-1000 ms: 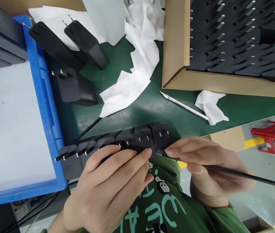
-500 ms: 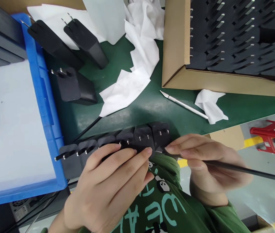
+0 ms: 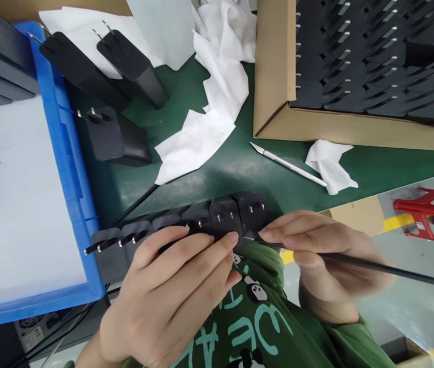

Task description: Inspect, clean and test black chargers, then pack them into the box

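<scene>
- A blue tray point(image 3: 72, 171) lies at your 9 o'clock.
- A cardboard box point(image 3: 274, 66) sits at your 2 o'clock.
- The row of black chargers point(image 3: 197, 213) stands at your 7 o'clock.
- Your left hand point(image 3: 174, 296) spreads over that row; I cannot tell whether it grips.
- Your right hand point(image 3: 332, 243), at 4 o'clock, pinches a dark stick point(image 3: 401, 272).

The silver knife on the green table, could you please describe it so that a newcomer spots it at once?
Find the cardboard box at the picture's upper right. Just below it, the knife slants down rightward to a small white scrap; unlike the dark tool in the right hand, it is silver with a pointed blade.
</scene>
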Demonstrator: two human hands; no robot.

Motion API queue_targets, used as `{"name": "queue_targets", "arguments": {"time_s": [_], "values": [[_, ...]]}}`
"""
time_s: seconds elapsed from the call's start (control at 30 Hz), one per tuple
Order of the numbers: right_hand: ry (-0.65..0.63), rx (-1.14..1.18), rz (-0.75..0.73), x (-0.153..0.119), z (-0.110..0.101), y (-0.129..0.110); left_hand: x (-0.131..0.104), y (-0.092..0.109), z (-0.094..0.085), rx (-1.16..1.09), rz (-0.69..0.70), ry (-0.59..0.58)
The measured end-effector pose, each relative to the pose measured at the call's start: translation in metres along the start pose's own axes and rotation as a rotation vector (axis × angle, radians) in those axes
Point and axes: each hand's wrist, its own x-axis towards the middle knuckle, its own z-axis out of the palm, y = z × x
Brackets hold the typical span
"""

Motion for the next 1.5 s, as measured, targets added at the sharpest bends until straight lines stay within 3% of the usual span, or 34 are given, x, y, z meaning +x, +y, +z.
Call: {"name": "queue_targets", "arguments": {"time_s": [0.17, 0.3, 0.5, 0.77, 1.5], "values": [[-0.009, 0.014, -0.052, 0.003, 0.001, 0.001, 0.001, 0.001, -0.001, -0.008, -0.014, 0.020], [-0.044, 0.082, -0.011, 0.005, -0.002, 0.001, 0.000, 0.003, 0.000, 0.014, 0.001, -0.005], [0.115, 0.143, -0.005, 0.000, -0.008, 0.007, -0.007, 0.007, 0.004, 0.010, 0.050, -0.084], [-0.088, 0.169, -0.026, 0.003, -0.011, 0.004, 0.000, 0.006, 0.001, -0.056, 0.024, -0.096], [-0.032, -0.004, -0.004, -0.001, -0.009, 0.003, 0.006, 0.005, 0.005, -0.047, 0.067, -0.062]]}}
